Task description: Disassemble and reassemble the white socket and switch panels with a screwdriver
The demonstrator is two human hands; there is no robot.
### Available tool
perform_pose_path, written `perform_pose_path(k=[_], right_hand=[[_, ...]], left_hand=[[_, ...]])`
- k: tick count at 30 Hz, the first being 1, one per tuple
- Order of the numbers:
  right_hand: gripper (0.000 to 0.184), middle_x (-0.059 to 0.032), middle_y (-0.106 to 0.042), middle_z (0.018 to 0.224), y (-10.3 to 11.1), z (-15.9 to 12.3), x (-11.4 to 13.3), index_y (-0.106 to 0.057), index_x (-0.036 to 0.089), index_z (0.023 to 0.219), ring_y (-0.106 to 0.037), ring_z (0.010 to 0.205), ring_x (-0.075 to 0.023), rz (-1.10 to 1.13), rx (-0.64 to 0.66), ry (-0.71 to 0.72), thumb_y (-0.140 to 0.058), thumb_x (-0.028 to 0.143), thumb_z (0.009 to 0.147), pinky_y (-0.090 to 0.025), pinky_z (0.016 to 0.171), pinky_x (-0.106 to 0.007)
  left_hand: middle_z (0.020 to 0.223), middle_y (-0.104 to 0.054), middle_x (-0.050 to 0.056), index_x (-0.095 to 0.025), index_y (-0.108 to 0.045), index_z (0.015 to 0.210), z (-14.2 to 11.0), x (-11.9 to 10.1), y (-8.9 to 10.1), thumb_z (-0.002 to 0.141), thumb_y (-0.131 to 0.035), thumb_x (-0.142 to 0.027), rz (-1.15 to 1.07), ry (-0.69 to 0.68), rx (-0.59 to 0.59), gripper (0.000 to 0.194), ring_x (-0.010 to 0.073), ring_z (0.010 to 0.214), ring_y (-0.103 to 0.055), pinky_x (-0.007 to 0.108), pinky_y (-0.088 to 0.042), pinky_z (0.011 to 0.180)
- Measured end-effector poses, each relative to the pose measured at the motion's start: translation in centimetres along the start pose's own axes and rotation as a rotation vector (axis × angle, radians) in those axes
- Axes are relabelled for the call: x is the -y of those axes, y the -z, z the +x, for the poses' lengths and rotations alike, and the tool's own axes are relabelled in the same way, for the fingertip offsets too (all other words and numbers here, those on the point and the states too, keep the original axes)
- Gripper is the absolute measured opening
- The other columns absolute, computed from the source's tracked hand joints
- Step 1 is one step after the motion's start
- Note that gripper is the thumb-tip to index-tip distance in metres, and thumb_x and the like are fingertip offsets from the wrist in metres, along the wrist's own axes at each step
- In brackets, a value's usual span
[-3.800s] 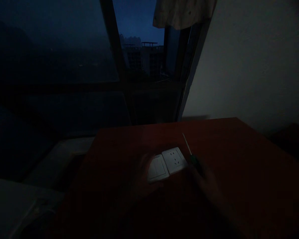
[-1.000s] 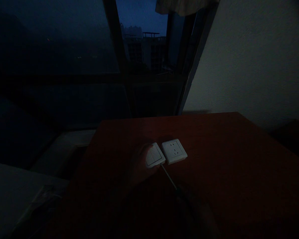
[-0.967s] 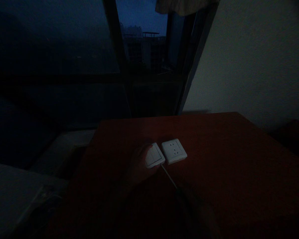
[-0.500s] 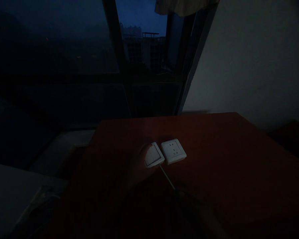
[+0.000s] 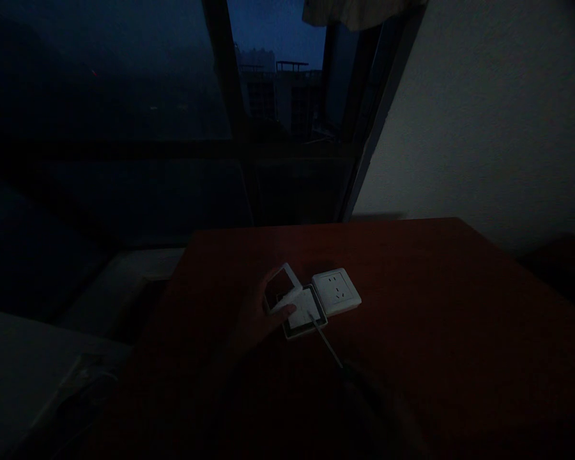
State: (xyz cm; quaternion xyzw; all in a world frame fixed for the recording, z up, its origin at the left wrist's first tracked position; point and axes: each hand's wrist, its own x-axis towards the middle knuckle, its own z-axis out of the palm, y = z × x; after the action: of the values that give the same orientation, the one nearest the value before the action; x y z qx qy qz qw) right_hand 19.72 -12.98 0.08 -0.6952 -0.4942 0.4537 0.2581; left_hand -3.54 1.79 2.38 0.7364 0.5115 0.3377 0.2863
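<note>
My left hand [image 5: 259, 318] grips a white cover frame [image 5: 294, 278], which stands tilted off a wall switch [image 5: 303, 310]. Its thumb lies over the switch's white face. A dark border now shows around that face. From the lower right, a screwdriver [image 5: 329, 347] reaches in with its thin metal shaft, the tip at the switch's right part. My right hand [image 5: 371, 399] is around its dark handle; deep shadow hides most of those fingers. Close beside the switch, on the right, a white wall socket [image 5: 337, 291] lies face up.
Everything rests on a reddish-brown table [image 5: 426, 287] in very dim light. Behind it is a large dark-framed window [image 5: 172, 191], with a pale wall [image 5: 483, 128] on the right. A white surface [image 5: 38, 345] with cables near it is at the lower left.
The cover frame has come off the switch and tilted up to the left in my left hand. The screwdriver tip has moved from the switch's lower edge onto its face.
</note>
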Motion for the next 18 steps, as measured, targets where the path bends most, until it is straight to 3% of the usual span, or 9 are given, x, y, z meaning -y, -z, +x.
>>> perform_pose_path(k=[4, 9, 15, 18], right_hand=[[0.059, -0.0094, -0.058, 0.133, 0.7, 0.1, -0.8, -0.062, 0.022, 0.125, -0.053, 0.122, -0.029, -0.037, 0.013, 0.008, -0.045, 0.06, 0.084, -0.042, 0.102, -0.04], [0.054, -0.0076, -0.054, 0.138, 1.7, 0.1, -1.1, -0.056, 0.021, 0.13, -0.049, 0.126, -0.0277, -0.12, -0.006, -0.041, -0.049, 0.047, 0.083, -0.038, 0.105, -0.041], [0.052, -0.0079, -0.059, 0.131, 4.2, 0.2, 0.2, -0.054, 0.021, 0.13, -0.056, 0.119, -0.0261, -0.191, -0.004, -0.085, -0.048, 0.043, 0.084, -0.042, 0.102, -0.04], [0.045, -0.0074, -0.065, 0.123, 5.8, 0.7, 1.9, -0.06, 0.023, 0.124, -0.06, 0.112, -0.0264, -0.216, 0.033, 0.01, -0.046, 0.043, 0.086, -0.045, 0.097, -0.04]], left_hand=[[0.136, -0.047, 0.01, -0.026, -0.04, 0.135, 0.9, 2.6, 1.4, 0.077, -0.068, -0.043, 0.271, 0.068, -0.165, 0.067, 0.0317, 0.127, -0.044, 0.05, -0.038, 0.104], [0.134, -0.049, 0.012, -0.023, -0.041, 0.134, 1.1, 3.7, 1.5, 0.076, -0.069, -0.047, 0.434, 0.038, -0.136, 0.068, 0.0337, 0.125, -0.046, 0.051, -0.039, 0.102], [0.136, -0.046, 0.011, -0.021, -0.045, 0.13, 0.5, 1.4, 0.9, 0.088, -0.055, -0.038, 0.36, -0.046, -0.195, 0.046, 0.0304, 0.129, -0.041, 0.049, -0.036, 0.106], [0.14, -0.043, 0.01, -0.024, -0.041, 0.134, -0.4, -0.5, -0.6, 0.091, -0.052, -0.036, 0.251, -0.118, -0.011, 0.046, 0.0277, 0.13, -0.04, 0.047, -0.036, 0.107]])
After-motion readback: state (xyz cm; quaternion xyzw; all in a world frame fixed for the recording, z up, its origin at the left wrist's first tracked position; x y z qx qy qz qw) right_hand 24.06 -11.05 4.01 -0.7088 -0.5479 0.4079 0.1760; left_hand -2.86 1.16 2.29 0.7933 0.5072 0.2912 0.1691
